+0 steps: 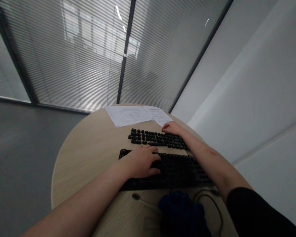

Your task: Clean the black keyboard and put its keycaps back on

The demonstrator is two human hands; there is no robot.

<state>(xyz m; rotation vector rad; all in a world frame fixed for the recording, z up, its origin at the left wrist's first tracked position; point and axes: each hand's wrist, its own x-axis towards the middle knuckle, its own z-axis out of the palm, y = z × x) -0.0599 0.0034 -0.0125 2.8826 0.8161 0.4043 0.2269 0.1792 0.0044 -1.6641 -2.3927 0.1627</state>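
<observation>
A black keyboard base [177, 171] lies across the wooden table. My left hand [144, 161] rests over its left part, fingers apart and pointing right, with nothing visible in it. Beyond the base, loose black keycaps [150, 136] are laid out in rows on the tabletop. At the far right of these rows, my right hand [171, 127] has its fingers bent together at the top row, touching or pinching a small dark keycap. My right forearm crosses over the right end of the base and hides some keycaps.
Two printed sheets [128, 115] lie at the far edge of the round table [74, 164]. Nearer me are a dark blue cloth bundle [182, 210], a small brush [136, 197] and a black cable [218, 209]. A white wall stands at right.
</observation>
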